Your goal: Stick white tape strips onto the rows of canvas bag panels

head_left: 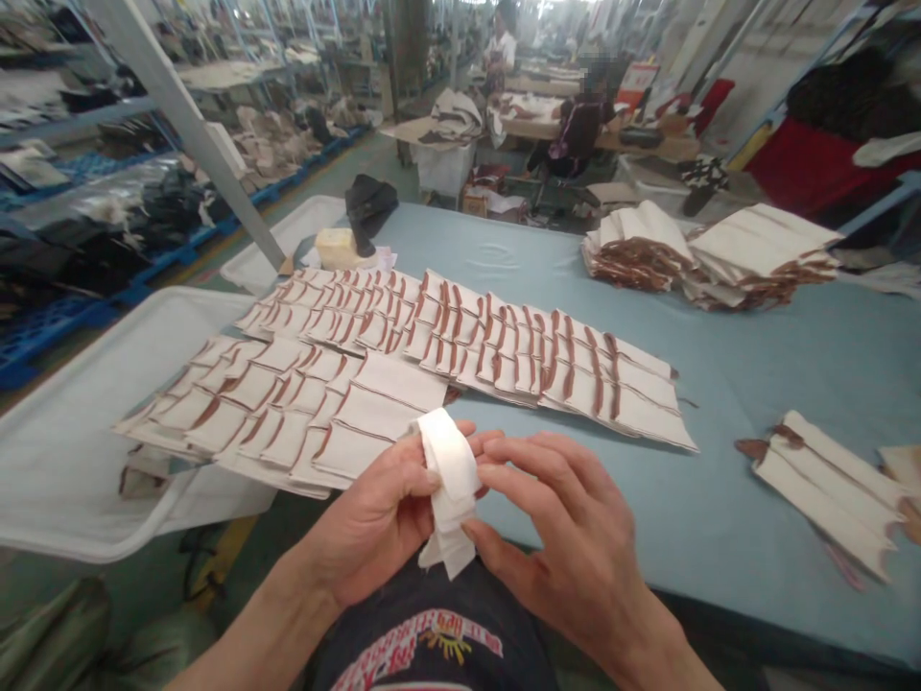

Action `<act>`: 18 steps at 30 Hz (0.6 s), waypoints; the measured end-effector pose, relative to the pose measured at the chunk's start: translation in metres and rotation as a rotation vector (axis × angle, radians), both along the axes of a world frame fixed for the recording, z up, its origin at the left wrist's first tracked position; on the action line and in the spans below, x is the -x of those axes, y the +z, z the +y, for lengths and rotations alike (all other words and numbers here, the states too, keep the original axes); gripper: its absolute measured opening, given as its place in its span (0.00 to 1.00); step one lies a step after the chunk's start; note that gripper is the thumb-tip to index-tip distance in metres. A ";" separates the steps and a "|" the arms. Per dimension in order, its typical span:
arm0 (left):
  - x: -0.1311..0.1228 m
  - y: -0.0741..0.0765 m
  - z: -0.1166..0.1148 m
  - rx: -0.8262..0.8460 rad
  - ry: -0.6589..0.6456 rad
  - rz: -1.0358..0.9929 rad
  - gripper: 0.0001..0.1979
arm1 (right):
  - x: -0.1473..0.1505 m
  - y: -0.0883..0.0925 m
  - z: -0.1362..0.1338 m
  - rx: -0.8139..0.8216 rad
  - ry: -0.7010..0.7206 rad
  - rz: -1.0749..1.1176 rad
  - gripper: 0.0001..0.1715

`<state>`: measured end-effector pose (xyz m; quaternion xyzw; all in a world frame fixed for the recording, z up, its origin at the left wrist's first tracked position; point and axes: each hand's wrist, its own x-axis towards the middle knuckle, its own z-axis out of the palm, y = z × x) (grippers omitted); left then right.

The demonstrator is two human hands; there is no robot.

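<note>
A folded bundle of white fabric strips (453, 461) lies across the fingers of my left hand (378, 523), whose thumb presses on its left side. The bundle arches at the top, and its loose ends hang down below. From the right, my right hand (568, 537) closes thumb and fingertips on the bundle's right edge, close to my left fingertips. Just beyond my hands, overlapping cream fabric panels (392, 393) with brown edges are laid out in two rows on the blue-covered table (532, 254).
Stacks of cream panels (767, 240) stand at the table's back right. More panels (827, 485) lie at the right. A white bin (136, 518) adjoins the left side, near a slanted metal post (194, 125). A yellowish block (342, 248) and a black bag (370, 203) sit at the far corner.
</note>
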<state>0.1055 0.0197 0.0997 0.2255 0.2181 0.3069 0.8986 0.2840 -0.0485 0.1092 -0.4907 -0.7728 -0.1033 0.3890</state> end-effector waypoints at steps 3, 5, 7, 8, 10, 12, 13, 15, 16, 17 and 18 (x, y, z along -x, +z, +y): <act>0.008 -0.004 0.000 -0.003 0.045 0.035 0.18 | 0.013 -0.002 0.010 0.037 0.003 -0.070 0.11; 0.012 -0.008 0.000 -0.009 0.077 0.045 0.16 | 0.020 -0.006 0.015 0.067 0.009 -0.074 0.10; 0.016 -0.010 -0.001 -0.003 0.100 0.045 0.14 | 0.025 -0.010 0.017 0.093 0.027 -0.060 0.10; 0.017 -0.010 -0.001 -0.003 0.102 0.043 0.13 | 0.026 -0.011 0.018 0.104 0.038 -0.051 0.10; 0.019 -0.010 -0.003 -0.016 0.096 0.042 0.12 | 0.027 -0.014 0.019 0.121 0.067 -0.015 0.07; 0.022 -0.010 -0.005 -0.038 0.084 0.061 0.12 | 0.027 -0.015 0.021 0.145 0.103 0.051 0.06; 0.023 -0.011 -0.006 -0.050 0.079 0.075 0.12 | 0.027 -0.016 0.022 0.165 0.125 0.100 0.06; 0.028 -0.013 -0.008 -0.082 0.061 0.102 0.14 | 0.029 -0.017 0.023 0.229 0.167 0.220 0.07; 0.030 -0.015 -0.009 -0.101 0.046 0.109 0.15 | 0.031 -0.017 0.024 0.272 0.180 0.286 0.07; 0.033 -0.017 -0.010 -0.121 0.032 0.111 0.16 | 0.033 -0.018 0.026 0.315 0.186 0.351 0.08; 0.037 -0.019 -0.010 -0.144 0.020 0.112 0.17 | 0.035 -0.018 0.027 0.361 0.187 0.408 0.08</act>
